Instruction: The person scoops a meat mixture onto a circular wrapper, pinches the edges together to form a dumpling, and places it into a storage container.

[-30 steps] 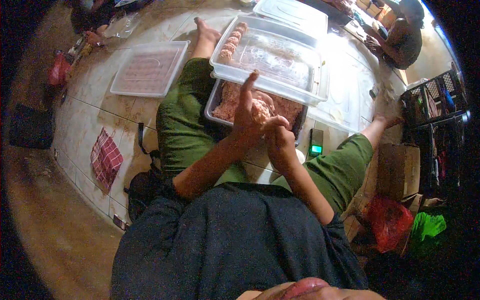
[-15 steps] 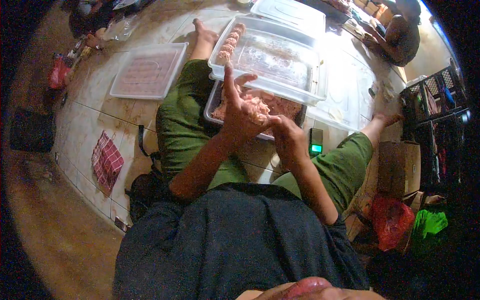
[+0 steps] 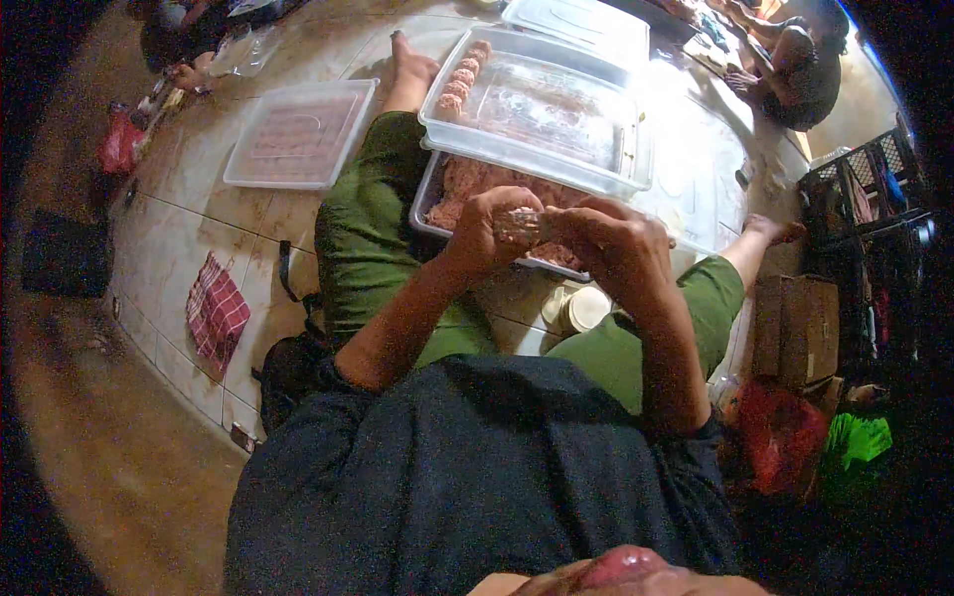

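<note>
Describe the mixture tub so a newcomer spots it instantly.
Find the green trousers, legs spread on the tiled floor. Between them sits the tub, nearer the torso than the clear tray. It holds loose pink mixture, whereas the tray holds one row of lumps.

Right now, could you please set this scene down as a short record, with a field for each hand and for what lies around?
left hand: curled around a pinkish lump
right hand: fingers close to the lump's right side; contact unclear
tub: grey-rimmed, holds pink minced mixture
clear tray: beyond the tub; row of pinkish balls along its left side
floor at left: lidded clear container, red checked cloth
between legs: round white container
at right: cardboard box, red bag, green bag
upper right: another person
</note>
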Demonstrator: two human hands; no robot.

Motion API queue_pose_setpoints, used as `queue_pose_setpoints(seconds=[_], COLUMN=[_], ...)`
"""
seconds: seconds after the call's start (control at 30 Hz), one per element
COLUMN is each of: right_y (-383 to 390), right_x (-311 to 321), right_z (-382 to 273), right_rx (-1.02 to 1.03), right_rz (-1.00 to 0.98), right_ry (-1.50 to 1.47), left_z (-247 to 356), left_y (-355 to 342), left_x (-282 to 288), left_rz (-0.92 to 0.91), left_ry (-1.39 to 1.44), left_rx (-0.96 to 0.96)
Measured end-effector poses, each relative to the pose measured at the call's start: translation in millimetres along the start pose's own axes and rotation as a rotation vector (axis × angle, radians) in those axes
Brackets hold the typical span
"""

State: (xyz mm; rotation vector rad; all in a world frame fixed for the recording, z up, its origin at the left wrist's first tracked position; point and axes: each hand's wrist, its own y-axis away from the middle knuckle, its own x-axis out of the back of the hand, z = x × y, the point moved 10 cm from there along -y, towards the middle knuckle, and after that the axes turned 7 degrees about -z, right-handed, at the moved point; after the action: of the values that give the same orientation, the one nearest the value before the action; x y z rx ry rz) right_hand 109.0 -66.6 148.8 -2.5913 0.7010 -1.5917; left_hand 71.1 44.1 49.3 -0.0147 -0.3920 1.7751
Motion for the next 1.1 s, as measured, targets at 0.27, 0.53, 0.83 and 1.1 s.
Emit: queue_pose_setpoints(seconds=[0.27, 0.53, 0.83, 1.1], right_y=[18.2, 36.5, 54.1, 61.1], right_x=[12.5, -32.5, -32.5, -72.4], right_z=[50.8, 42.9, 96.0, 59.3], right_rx=[-0.057, 0.031, -0.323, -0.105], right_rz=[0.015, 0.181, 0.135, 0.209], right_ry=[-0.207, -0.193, -0.351, -0.414], left_z=[-19.0, -23.2, -19.2, -27.3], left_y=[6.2, 5.8, 2.1, 6.6], left_x=[-22.9, -30.1, -28.2, -15.7], left_rz=[-0.077, -0.146, -0.138, -0.007], left_ry=[0.523, 0.428, 0.021, -0.158], left_rx=[0.225, 0.046, -0.018, -0.025])
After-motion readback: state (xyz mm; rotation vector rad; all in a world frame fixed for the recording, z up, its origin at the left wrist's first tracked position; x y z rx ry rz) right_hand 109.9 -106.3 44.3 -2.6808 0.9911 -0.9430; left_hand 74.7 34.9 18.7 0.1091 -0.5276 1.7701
